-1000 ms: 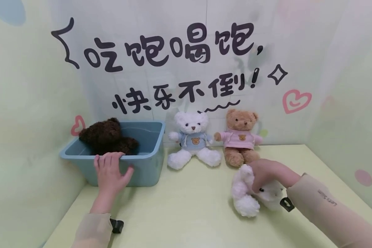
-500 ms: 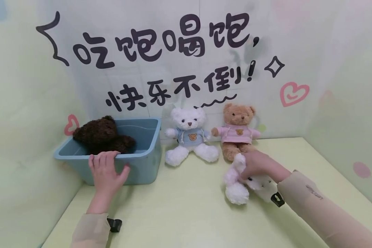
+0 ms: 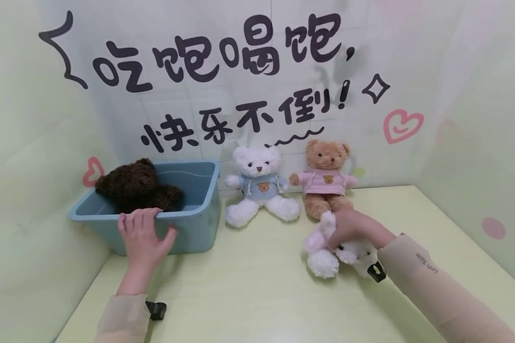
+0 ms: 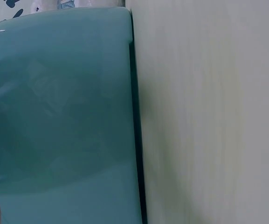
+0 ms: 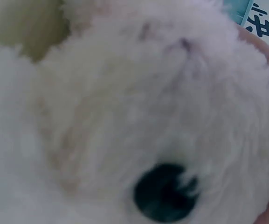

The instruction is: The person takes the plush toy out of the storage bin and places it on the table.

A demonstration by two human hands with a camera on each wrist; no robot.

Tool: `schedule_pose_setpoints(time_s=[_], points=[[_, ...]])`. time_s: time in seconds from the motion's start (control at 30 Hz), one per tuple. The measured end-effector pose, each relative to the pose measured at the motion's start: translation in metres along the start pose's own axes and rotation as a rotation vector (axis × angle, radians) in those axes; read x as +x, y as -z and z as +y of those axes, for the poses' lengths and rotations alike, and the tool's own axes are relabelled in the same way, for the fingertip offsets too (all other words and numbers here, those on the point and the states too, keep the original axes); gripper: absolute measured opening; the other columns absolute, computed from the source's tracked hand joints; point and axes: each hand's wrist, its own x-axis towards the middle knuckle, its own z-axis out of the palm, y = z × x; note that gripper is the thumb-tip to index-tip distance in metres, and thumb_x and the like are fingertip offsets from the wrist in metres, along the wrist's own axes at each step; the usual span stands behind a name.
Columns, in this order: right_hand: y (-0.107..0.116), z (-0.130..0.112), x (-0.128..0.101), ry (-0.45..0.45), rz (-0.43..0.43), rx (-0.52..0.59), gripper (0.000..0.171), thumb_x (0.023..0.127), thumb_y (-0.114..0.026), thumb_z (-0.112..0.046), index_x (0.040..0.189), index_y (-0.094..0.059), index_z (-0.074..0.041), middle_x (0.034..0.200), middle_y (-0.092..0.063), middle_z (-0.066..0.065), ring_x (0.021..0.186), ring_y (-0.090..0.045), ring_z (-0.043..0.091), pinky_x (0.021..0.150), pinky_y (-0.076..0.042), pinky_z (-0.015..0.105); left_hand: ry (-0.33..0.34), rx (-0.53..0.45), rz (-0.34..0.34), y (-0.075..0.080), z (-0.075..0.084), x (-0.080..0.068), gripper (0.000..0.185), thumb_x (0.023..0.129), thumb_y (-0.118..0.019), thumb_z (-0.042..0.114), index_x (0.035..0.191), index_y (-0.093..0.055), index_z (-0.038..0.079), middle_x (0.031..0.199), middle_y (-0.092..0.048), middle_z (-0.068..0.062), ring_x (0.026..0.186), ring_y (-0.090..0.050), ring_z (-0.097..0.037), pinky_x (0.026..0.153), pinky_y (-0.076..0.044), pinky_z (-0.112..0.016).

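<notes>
Head view: a white plush bear [image 3: 326, 255], lying on its side on the pale green tabletop [image 3: 257, 295], is gripped by the right hand [image 3: 352, 227]. The front rim of the blue plastic bin [image 3: 197, 224] is hooked by the left hand [image 3: 142, 236], its thumb spread against the wall. A dark brown bear [image 3: 135, 186] is seen inside.

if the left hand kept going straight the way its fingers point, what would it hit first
Probably the dark brown bear inside the blue bin. The left hand already grips the bin's front rim, fingers pointing away over it; depth is hard to judge.
</notes>
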Motion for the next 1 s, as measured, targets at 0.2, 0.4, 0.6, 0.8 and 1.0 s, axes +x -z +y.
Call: schedule_pose_setpoints(time_s=[0.2, 0.4, 0.6, 0.8, 1.0], points=[[-0.006, -0.003, 0.000, 0.027, 0.076, -0.070, 0.031, 0.062, -0.076, -0.033, 0.081, -0.062, -0.013, 0.078, -0.059, 0.001, 0.070, -0.054, 0.018, 0.066, -0.046, 0.035, -0.003, 0.011, 0.033, 0.005, -0.003, 0.011, 0.047, 0.078, -0.054, 0.034, 0.108, -0.054, -0.003, 0.103, -0.052, -0.020, 0.101, -0.040, -0.042, 0.105, -0.013, -0.060], [0.001, -0.012, -0.001, 0.034, 0.106, -0.181, 0.049, 0.063, -0.076, -0.044, 0.096, -0.064, -0.010, 0.095, -0.060, 0.009, 0.080, -0.055, 0.022, 0.071, -0.047, 0.040, -0.006, 0.011, 0.039, 0.005, -0.004, 0.016, 0.046, 0.076, -0.055, 0.033, 0.106, -0.054, -0.002, 0.101, -0.052, -0.020, 0.100, -0.041, -0.043, 0.104, -0.013, -0.060], [0.040, -0.020, -0.005, 0.143, 0.117, -0.123, 0.052, 0.071, -0.078, -0.038, 0.108, -0.062, -0.004, 0.103, -0.063, 0.010, 0.089, -0.058, 0.023, 0.082, -0.047, 0.044, -0.010, 0.020, 0.017, 0.002, -0.003, 0.012, 0.047, 0.077, -0.055, 0.033, 0.108, -0.054, -0.002, 0.103, -0.053, -0.020, 0.101, -0.041, -0.043, 0.103, -0.015, -0.061], [0.074, -0.024, 0.005, 0.180, 0.082, -0.187, 0.084, 0.080, -0.073, -0.044, 0.136, -0.043, 0.010, 0.130, -0.052, 0.029, 0.119, -0.051, 0.042, 0.100, -0.037, 0.054, -0.004, 0.001, -0.005, 0.003, 0.001, 0.002, 0.047, 0.076, -0.053, 0.033, 0.108, -0.054, -0.001, 0.102, -0.053, -0.021, 0.101, -0.041, -0.043, 0.102, -0.014, -0.063], [0.081, -0.019, 0.031, 0.197, 0.123, -0.158, 0.081, 0.084, -0.071, -0.044, 0.143, -0.040, 0.002, 0.135, -0.050, 0.028, 0.123, -0.047, 0.045, 0.101, -0.035, 0.057, -0.014, 0.014, -0.002, 0.007, 0.001, 0.000, 0.047, 0.077, -0.053, 0.033, 0.110, -0.054, -0.001, 0.104, -0.053, -0.020, 0.103, -0.041, -0.042, 0.103, -0.014, -0.062]])
